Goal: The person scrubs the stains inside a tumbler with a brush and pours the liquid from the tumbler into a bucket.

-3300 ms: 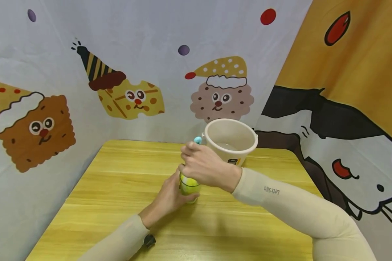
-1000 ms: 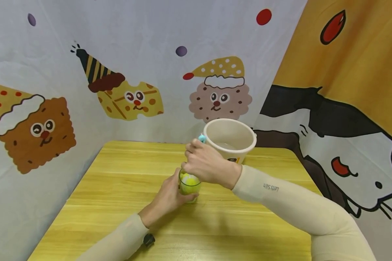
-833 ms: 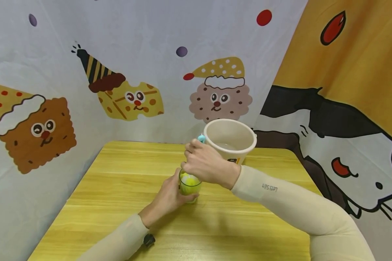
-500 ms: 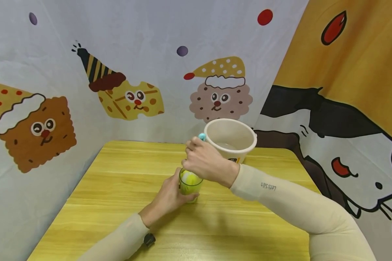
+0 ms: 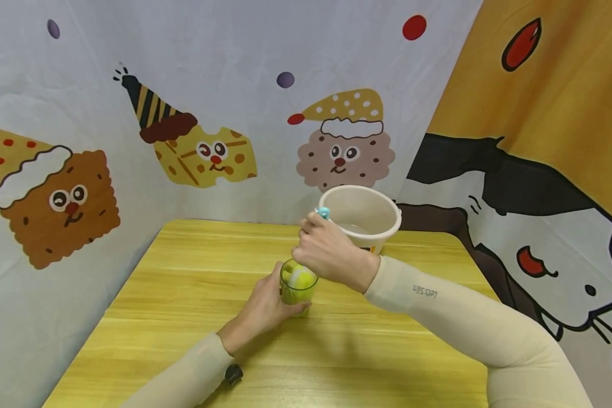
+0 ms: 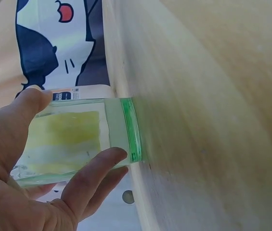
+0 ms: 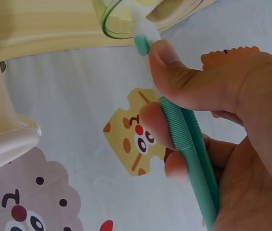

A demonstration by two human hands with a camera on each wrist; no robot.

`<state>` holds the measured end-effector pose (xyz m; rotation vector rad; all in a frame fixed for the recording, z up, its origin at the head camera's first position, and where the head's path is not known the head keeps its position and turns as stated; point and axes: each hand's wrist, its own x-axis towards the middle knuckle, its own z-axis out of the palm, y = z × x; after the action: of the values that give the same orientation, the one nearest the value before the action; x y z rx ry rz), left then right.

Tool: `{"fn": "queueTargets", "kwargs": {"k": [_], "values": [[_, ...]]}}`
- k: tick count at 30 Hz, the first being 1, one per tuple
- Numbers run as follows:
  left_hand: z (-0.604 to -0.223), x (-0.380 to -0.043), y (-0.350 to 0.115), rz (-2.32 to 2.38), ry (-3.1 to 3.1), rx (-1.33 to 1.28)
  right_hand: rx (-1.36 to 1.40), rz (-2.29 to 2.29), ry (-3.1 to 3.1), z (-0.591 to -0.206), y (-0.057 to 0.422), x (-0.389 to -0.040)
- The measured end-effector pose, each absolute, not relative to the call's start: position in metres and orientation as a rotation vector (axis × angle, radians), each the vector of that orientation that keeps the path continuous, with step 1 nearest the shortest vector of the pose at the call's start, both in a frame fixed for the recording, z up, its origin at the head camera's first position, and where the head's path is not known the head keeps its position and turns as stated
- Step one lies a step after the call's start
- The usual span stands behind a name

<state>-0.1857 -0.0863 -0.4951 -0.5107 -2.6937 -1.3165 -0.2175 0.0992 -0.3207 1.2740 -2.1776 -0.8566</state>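
Landmark: the glass [image 5: 299, 292], held upright or nearly so at the table [image 5: 387, 362]; base contact cannot be confirmed. The glass is gripped from its left by the left hand [image 5: 262, 306], with thumb and fingers curled round opposite sides, opened only to the glass's width. The brush [image 7: 184, 139] is held by the right hand [image 5: 328, 247], placed just above the far right part of the glass's rim; its fingers are closed firmly round the teal handle, and the thumb is pressed near the pale neck.

Key relation: the brush's lower end is directed into the glass's mouth, and its long axis is slanted up and away from the glass, toward the bucket [image 5: 359, 204] beyond and right of it. A yellow and white head [image 5: 303, 277] is seen inside the glass, judged to be the brush's own; the join is partly hidden. The glass's mouth is nearer to the right hand.

Writing: "LetsSlim" is read on the right sleeve [image 5: 454, 309], last letters uncertain. The bucket label [image 6: 61, 96] is partly hidden and illegible.
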Motion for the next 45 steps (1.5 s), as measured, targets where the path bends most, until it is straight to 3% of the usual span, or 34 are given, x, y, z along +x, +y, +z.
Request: {"fn": "queueTargets", "kwargs": {"k": [27,45], "values": [[-0.493,-0.185,-0.084,-1.330,-2.703,-0.450,1.275,-0.646,-2.226,-0.307,0.122,-0.209],[-0.490,-0.188,-0.083,-1.046,-2.843,-0.326,1.165,-0.342,-2.282,-0.307,0.158,-0.210]]}}
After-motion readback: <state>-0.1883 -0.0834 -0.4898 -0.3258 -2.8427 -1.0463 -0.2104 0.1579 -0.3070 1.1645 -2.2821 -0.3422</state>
